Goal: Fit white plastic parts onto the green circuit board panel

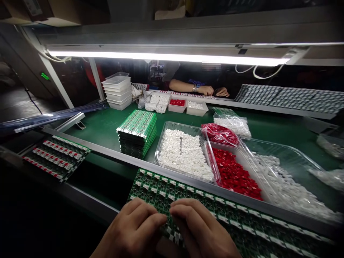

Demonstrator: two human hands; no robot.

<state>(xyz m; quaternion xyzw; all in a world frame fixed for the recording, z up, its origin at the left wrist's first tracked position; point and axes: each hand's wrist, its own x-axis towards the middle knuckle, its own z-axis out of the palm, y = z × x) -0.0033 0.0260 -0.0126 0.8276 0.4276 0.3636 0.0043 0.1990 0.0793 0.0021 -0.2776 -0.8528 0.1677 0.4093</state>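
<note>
Both of my hands are over a long row of green circuit boards point(154, 186) fitted with white connectors. My left hand point(131, 227) is closed, its fingers curled and its thumb pressed towards them at the board. Close beside it, my right hand point(202, 229) is closed too, fingertips bent down and together near the left thumb. What either hand pinches, if anything, is hidden behind the fingers. Just beyond the boards stands a clear tray point(161, 163) of small white connectors point(185, 154), with a thin dark stick lying on them. To its right, red connectors point(235, 173) fill another tray.
A stack of bare circuit boards point(137, 129) stands left of the trays. Boards with red and white parts point(56, 157) lie at left. White tubs point(118, 91) are piled behind. Across the bench are another person's hands point(212, 91). A lit tube lamp point(166, 56) hangs overhead.
</note>
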